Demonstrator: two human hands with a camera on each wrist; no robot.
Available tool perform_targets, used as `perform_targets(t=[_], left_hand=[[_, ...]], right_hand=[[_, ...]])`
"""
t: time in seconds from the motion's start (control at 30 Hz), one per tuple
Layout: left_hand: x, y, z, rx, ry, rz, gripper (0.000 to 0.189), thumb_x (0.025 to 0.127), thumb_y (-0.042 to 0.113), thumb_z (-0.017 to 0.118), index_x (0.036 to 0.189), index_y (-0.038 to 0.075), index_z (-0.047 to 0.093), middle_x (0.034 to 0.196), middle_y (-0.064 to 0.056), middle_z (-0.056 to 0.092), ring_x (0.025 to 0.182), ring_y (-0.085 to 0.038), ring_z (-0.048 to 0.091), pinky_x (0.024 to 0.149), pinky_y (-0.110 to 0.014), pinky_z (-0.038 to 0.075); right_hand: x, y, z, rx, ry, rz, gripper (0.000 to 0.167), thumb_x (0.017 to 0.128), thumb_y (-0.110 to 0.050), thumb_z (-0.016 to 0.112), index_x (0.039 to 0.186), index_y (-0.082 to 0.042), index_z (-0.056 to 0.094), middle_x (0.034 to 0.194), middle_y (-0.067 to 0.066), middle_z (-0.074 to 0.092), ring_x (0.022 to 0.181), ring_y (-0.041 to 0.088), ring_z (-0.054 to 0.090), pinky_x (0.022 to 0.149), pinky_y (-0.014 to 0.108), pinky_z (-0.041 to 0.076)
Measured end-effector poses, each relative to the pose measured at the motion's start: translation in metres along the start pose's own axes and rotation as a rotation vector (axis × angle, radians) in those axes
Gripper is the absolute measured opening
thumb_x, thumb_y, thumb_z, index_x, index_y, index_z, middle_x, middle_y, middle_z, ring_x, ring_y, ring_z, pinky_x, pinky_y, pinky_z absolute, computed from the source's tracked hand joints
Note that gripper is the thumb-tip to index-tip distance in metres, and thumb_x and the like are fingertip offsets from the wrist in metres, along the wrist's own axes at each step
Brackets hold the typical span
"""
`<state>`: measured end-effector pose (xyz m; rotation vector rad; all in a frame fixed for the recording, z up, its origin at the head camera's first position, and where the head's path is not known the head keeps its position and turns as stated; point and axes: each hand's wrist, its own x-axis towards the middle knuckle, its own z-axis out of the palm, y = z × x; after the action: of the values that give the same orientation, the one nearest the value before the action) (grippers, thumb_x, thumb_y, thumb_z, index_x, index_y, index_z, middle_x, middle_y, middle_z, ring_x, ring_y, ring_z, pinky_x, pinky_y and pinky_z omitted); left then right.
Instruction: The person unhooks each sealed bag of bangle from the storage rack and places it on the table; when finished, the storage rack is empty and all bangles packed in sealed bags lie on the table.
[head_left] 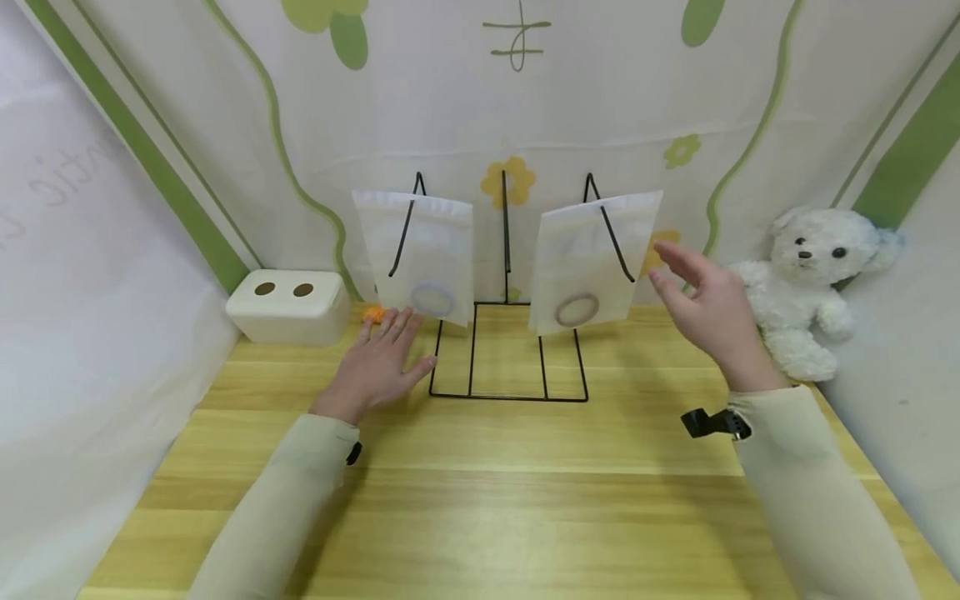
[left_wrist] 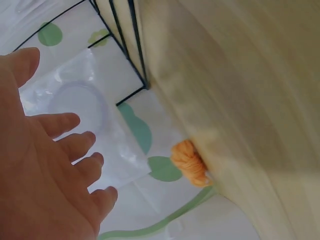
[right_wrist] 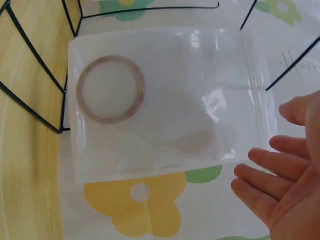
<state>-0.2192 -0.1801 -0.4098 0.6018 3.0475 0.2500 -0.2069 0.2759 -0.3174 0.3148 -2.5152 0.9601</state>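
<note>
A black wire rack (head_left: 510, 398) stands on the table, and a clear zip bag hangs from each of its outer hooks. Inside the left bag (head_left: 450, 242) lies a pale lavender ring (head_left: 433, 285), bangle-like; the right bag (right_wrist: 180, 125) contains a brownish-pink bangle (right_wrist: 141, 90). My left hand (head_left: 382, 362) is beside the left bag's lower edge, fingers spread and relaxed. Just off the outer upper edge of the right bag, my right hand (head_left: 708, 312) is raised with thumb and fingers apart. Neither hand holds anything.
A white box (head_left: 288, 321) with two round holes stands at the back left. Beyond my left fingers lies a small orange yarn-like bundle (left_wrist: 190, 164). A white plush bear (head_left: 806, 292) sits at the back right. Between the bags is the rack's middle hook (head_left: 506, 225).
</note>
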Motion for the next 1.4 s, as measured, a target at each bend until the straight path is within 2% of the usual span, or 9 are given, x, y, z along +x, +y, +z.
perform_targets(t=[0.03, 0.07, 0.2, 0.27, 0.43, 0.7, 0.9, 1.0, 1.4], left_hand=[[0.001, -0.001, 0.000, -0.006, -0.009, 0.001, 0.084, 0.113, 0.061, 0.039, 0.173, 0.005, 0.019, 0.181, -0.017, 0.015, 0.169, -0.040, 0.013, 0.137, -0.062, 0.008], [0.002, -0.003, 0.000, -0.012, -0.016, 0.002, 0.083, 0.113, 0.060, 0.039, 0.173, 0.005, 0.020, 0.181, -0.018, 0.017, 0.169, -0.040, 0.014, 0.137, -0.063, 0.010], [0.005, -0.007, 0.003, -0.050, -0.054, 0.009, 0.081, 0.113, 0.058, 0.041, 0.171, 0.003, 0.026, 0.179, -0.020, 0.022, 0.168, -0.042, 0.016, 0.135, -0.066, 0.013], [0.007, -0.008, 0.006, -0.074, -0.071, 0.011, 0.080, 0.113, 0.056, 0.044, 0.170, 0.003, 0.029, 0.179, -0.020, 0.024, 0.167, -0.043, 0.019, 0.134, -0.067, 0.014], [0.011, -0.011, 0.012, -0.113, -0.130, 0.032, 0.079, 0.112, 0.055, 0.050, 0.170, 0.006, 0.031, 0.179, -0.020, 0.025, 0.166, -0.043, 0.023, 0.134, -0.067, 0.014], [0.020, -0.018, 0.021, -0.209, -0.259, 0.108, 0.080, 0.112, 0.048, 0.057, 0.173, 0.007, 0.024, 0.181, -0.020, 0.015, 0.168, -0.047, 0.013, 0.134, -0.068, 0.010], [0.021, -0.018, 0.024, -0.243, -0.349, 0.103, 0.076, 0.113, 0.045, 0.055, 0.173, 0.011, 0.023, 0.182, -0.020, 0.009, 0.168, -0.048, 0.006, 0.134, -0.070, 0.007], [0.022, -0.018, 0.026, -0.233, -0.363, 0.103, 0.075, 0.113, 0.045, 0.054, 0.174, 0.012, 0.024, 0.182, -0.020, 0.009, 0.168, -0.047, 0.005, 0.134, -0.069, 0.007], [0.021, -0.018, 0.027, -0.255, -0.351, 0.115, 0.075, 0.113, 0.043, 0.057, 0.173, 0.010, 0.025, 0.181, -0.022, 0.012, 0.168, -0.048, 0.007, 0.133, -0.072, 0.007]], right_hand=[[0.004, 0.002, -0.001, 0.043, 0.012, 0.030, 0.048, 0.111, -0.036, 0.062, 0.151, -0.009, 0.063, 0.147, 0.020, 0.068, 0.118, 0.025, 0.077, 0.071, 0.004, 0.048], [0.009, 0.004, -0.002, 0.094, 0.021, 0.064, 0.048, 0.111, -0.038, 0.062, 0.148, -0.008, 0.066, 0.144, 0.014, 0.072, 0.130, 0.020, 0.072, 0.080, 0.001, 0.047], [0.027, 0.014, -0.003, 0.305, 0.069, 0.134, 0.042, 0.110, -0.034, 0.065, 0.136, -0.002, 0.071, 0.124, -0.006, 0.081, 0.109, 0.000, 0.074, 0.090, 0.006, 0.054], [0.034, 0.019, -0.004, 0.422, 0.097, 0.154, 0.040, 0.108, -0.029, 0.068, 0.132, 0.003, 0.072, 0.114, -0.012, 0.082, 0.100, 0.001, 0.075, 0.088, 0.011, 0.058], [0.049, 0.028, -0.002, 0.606, 0.168, 0.171, 0.030, 0.105, -0.022, 0.072, 0.120, 0.005, 0.074, 0.105, -0.005, 0.082, 0.093, 0.009, 0.076, 0.082, 0.016, 0.061], [0.064, 0.035, 0.002, 0.507, 0.209, 0.215, 0.024, 0.105, -0.028, 0.074, 0.120, -0.011, 0.077, 0.102, -0.008, 0.078, 0.088, 0.005, 0.070, 0.077, 0.014, 0.057], [0.073, 0.039, 0.005, 0.651, 0.203, 0.203, 0.021, 0.103, -0.022, 0.076, 0.119, -0.009, 0.076, 0.104, -0.006, 0.075, 0.092, 0.009, 0.071, 0.077, 0.016, 0.057], [0.076, 0.040, 0.008, 0.713, 0.198, 0.189, 0.018, 0.101, -0.018, 0.079, 0.115, -0.008, 0.078, 0.101, -0.006, 0.077, 0.093, 0.010, 0.071, 0.076, 0.017, 0.057], [0.082, 0.033, 0.010, 0.760, 0.191, 0.185, 0.008, 0.094, -0.012, 0.085, 0.097, -0.011, 0.077, 0.088, -0.007, 0.075, 0.079, 0.010, 0.065, 0.073, 0.017, 0.058]])
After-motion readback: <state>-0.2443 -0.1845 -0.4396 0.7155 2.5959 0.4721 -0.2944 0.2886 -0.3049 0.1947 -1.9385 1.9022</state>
